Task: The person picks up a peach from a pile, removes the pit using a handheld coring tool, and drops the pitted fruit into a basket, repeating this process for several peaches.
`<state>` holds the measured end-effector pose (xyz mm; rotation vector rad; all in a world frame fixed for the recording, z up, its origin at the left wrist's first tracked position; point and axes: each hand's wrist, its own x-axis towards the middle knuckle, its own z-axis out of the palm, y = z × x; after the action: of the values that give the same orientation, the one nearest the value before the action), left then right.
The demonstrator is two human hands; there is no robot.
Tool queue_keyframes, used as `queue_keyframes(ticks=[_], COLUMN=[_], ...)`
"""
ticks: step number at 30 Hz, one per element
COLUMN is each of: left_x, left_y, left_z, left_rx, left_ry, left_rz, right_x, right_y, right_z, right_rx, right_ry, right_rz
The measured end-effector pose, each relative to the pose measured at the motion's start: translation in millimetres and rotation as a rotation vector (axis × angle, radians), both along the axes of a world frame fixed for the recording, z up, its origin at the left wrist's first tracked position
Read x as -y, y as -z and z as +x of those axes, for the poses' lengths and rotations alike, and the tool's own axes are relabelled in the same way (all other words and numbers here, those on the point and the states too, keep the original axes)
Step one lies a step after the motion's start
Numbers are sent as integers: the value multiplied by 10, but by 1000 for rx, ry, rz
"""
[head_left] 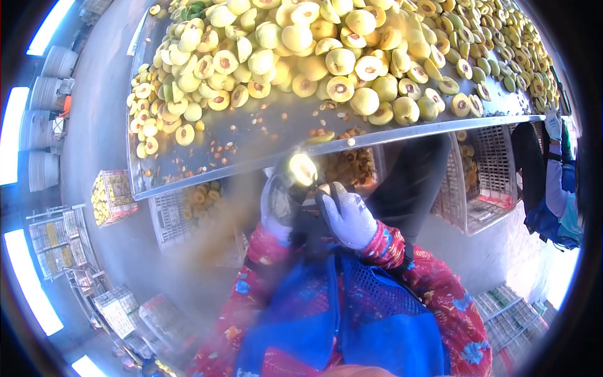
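My left hand (279, 198), in a white glove with a dark palm, is closed around a yellow stone fruit half (303, 169) with its cut face up, just off the table's front edge. Close beside it is my right hand (348, 217), gloved the same way. Its fingers are curled together, and what they hold is hidden. Heaps of halved yellow-green stone fruit (295, 38) cover the metal table (251, 135) ahead of both hands. Loose brown pits (213, 149) lie scattered on the bare metal near its raised rim.
Below the table edge sit a container of brown pits and scraps (352, 166) and a plastic crate (169, 217). Another crate (490, 182) stands to the right. A co-worker's gloved hand (553, 122) rests at the table's right end. Stacked tubs (44, 132) line the left side.
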<state>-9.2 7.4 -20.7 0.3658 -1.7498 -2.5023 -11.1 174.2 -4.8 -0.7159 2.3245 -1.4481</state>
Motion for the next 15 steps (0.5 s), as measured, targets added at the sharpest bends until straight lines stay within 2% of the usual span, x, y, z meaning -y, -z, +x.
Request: queue_keyframes(ticks=[1,3,6,9,11,13,15], left_x=[51,52,-36,-131,-113,-123,-196], left_y=[33,-80,-168,-290,-168,-118,-191], left_z=[6,17,12,-68,6,60,49], left_rx=[-20,19,85,247,49,-72,-97], left_ry=[38,83,19,-163,-15,27,-37], left_rz=[-62,206,282,781,88,-280,-304], right_x=[-4,19,85,97,110,118,152], right_y=[-8,-39,-69,-74,-158,-133,-48], right_z=[-9,-17,-3,10,0,-7,18], right_rx=[13,81,193,215,260,320,328], right_ry=[-3,50,157,142,148,139,161], right_rz=[-4,-43,-101,-72,-52,-82,-138])
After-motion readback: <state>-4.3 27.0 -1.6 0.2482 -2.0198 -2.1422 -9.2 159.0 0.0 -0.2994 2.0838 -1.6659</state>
